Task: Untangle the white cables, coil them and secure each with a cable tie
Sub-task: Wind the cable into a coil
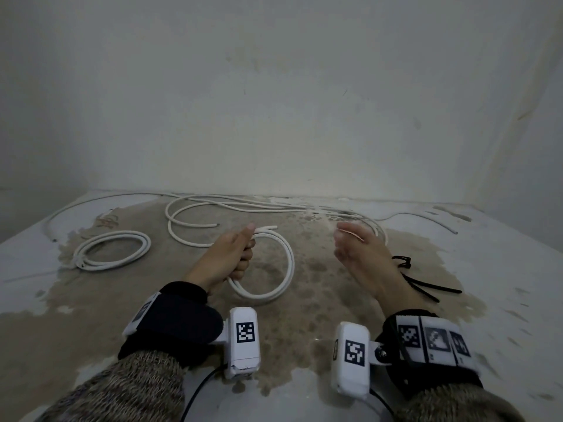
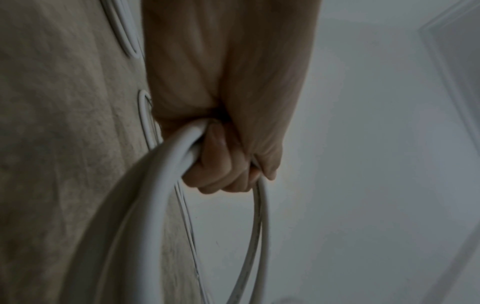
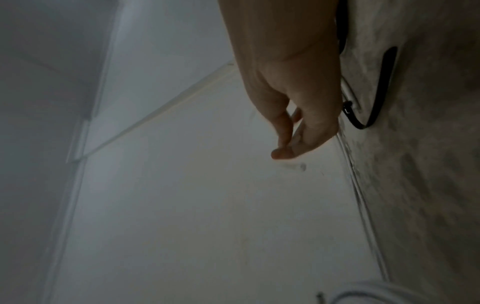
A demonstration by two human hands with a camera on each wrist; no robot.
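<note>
My left hand (image 1: 234, 257) grips a coil of white cable (image 1: 285, 269) held just above the stained surface; in the left wrist view the fingers (image 2: 221, 164) curl round the cable loops (image 2: 155, 195). My right hand (image 1: 359, 248) hovers to the right with relaxed fingers and holds nothing; the right wrist view shows its fingers (image 3: 285, 131) loose. A finished coil (image 1: 112, 249) lies at the left. Loose white cables (image 1: 231, 205) trail along the back by the wall. Black cable ties (image 1: 426, 287) lie right of my right wrist, and one cable tie (image 3: 376, 92) appears in the right wrist view.
The surface (image 1: 304, 315) is grey-white with a large brown stain in its middle. A pale wall (image 1: 274, 102) rises directly behind the cables. A thin white cable end (image 1: 438, 222) runs out to the far right.
</note>
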